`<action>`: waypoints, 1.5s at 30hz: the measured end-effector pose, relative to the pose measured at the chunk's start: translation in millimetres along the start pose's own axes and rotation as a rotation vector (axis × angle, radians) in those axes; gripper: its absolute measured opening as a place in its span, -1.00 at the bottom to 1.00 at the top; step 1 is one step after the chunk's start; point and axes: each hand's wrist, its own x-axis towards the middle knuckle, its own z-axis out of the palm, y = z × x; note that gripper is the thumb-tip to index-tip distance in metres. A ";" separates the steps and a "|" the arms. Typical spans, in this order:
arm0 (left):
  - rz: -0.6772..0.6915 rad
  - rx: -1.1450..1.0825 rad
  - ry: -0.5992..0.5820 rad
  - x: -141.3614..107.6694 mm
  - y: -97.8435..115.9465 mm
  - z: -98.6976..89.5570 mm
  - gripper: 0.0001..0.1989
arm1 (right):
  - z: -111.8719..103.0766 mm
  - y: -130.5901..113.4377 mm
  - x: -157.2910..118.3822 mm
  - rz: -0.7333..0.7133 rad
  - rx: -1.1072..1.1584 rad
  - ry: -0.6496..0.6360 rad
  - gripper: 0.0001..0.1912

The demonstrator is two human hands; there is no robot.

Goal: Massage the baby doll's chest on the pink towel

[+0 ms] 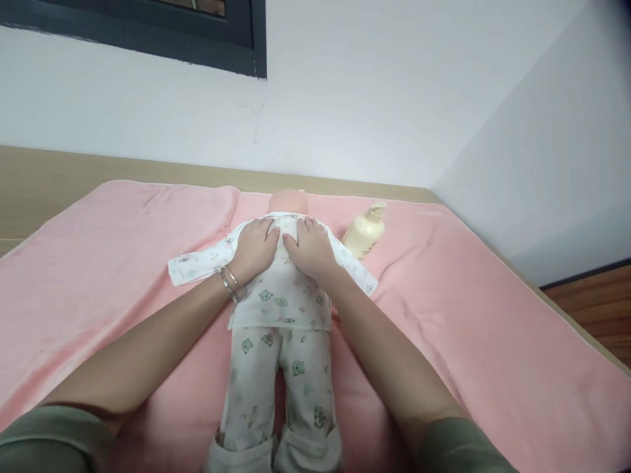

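Observation:
A baby doll [283,305] in white clothes printed with small animals lies stretched out, its head at the far end and its sleeves spread to both sides. My left hand [255,248] rests flat on the left of its upper torso, fingers pointing away from me; two thin bangles circle that wrist. On the right of the upper torso lies my right hand [311,249], palm down with the fingers extended. Both thumbs point inward, with a small gap between them. Neither hand grasps anything.
Under the doll spreads a pink blanket [444,295] with some creases. A cream pump bottle [363,233] leans beside the doll's right-side sleeve. Behind the blanket are a wooden edge [197,173], a white wall [355,98] and a dark window frame [148,33].

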 end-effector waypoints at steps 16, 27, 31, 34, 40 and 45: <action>0.069 -0.030 0.029 -4.3 3.1 -0.7 -0.55 | -5.5 3.5 -0.6 0.005 -0.022 -0.057 -0.35; 0.077 0.210 -0.046 -17.5 21.5 -14.3 -0.58 | -15.7 8.2 -1.5 -0.073 0.024 -0.078 -0.45; 0.178 0.331 -0.135 -30.0 35.6 -26.2 -0.63 | -23.1 8.9 -0.7 -0.085 0.029 -0.107 -0.50; 0.209 0.321 -0.184 -29.4 36.4 -31.5 -0.65 | -32.4 6.4 -2.9 -0.128 0.004 -0.171 -0.47; 0.120 0.162 -0.184 -5.3 16.4 -28.4 -0.66 | -47.5 -15.9 -19.4 -0.164 -0.254 -0.204 -0.49; 0.086 0.206 -0.182 -3.5 13.6 -22.8 -0.62 | -40.4 -16.0 -14.7 -0.117 -0.107 -0.185 -0.58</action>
